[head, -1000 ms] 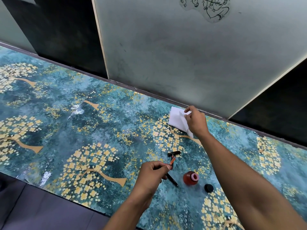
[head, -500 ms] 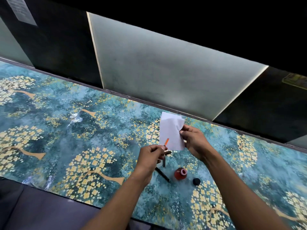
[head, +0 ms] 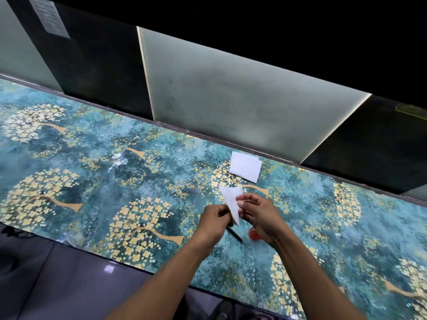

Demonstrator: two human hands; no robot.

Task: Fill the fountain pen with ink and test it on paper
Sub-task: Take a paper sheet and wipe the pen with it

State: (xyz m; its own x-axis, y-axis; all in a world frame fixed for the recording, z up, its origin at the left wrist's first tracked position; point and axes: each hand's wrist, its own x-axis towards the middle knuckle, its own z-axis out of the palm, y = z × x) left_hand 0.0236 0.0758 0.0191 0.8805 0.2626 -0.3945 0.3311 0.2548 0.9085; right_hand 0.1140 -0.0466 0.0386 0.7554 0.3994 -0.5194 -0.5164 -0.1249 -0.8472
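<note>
Near the table's point(head: 69, 185) front edge, the left hand point(head: 213, 224) is clenched, probably round the mostly hidden pen point(head: 234, 234). The right hand point(head: 258, 217) pinches a tissue point(head: 231, 204) between them, hiding most of the red ink bottle point(head: 253, 235). Farther off, paper point(head: 245, 166) lies near the far edge; open tabletop stretches left.

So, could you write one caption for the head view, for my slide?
Right hand pinches a white paper sheet against the left hand; a paper pad lies behind.
</note>
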